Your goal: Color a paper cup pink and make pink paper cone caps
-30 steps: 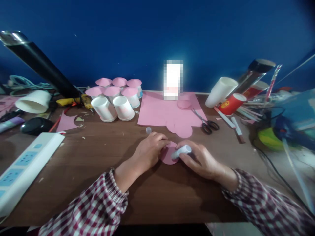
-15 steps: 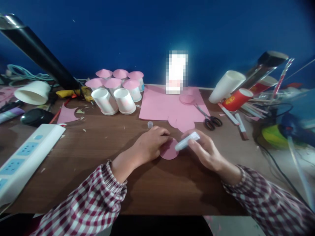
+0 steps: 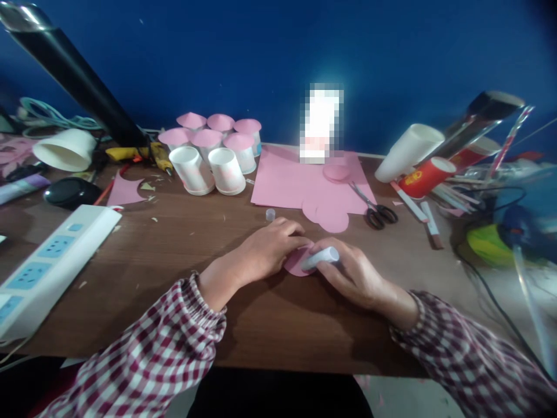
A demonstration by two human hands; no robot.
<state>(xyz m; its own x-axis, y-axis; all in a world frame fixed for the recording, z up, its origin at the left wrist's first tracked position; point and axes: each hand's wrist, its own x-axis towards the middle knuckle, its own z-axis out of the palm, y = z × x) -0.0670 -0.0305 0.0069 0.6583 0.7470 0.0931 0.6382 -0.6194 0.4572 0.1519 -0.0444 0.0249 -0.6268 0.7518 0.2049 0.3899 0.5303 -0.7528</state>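
Note:
A small pink paper circle (image 3: 295, 267) lies on the wooden table, partly covered by both hands. Its left side is gripped by the bent fingers of my left hand (image 3: 266, 247). In the closed fingers of my right hand (image 3: 363, 277) is a white glue stick (image 3: 322, 258), tilted so that its lower end meets the circle. A small clear cap (image 3: 270, 215) stands just beyond my left hand. Pink paper pieces with rounded edges (image 3: 333, 219) lie past my right hand, against large pink sheets (image 3: 278, 180).
Paper cups with pink cone tops (image 3: 240, 144) stand behind two plain white cups (image 3: 227, 172). Black-handled scissors (image 3: 381, 216) rest on the right, near a red cup (image 3: 429, 177). A power strip (image 3: 65, 255) lies on the left, below a yellow glue gun (image 3: 159, 155).
My right hand has moved left and lowered the glue stick onto the circle, turning its outer end towards me. My left hand stays on the paper. The camera view has shifted slightly.

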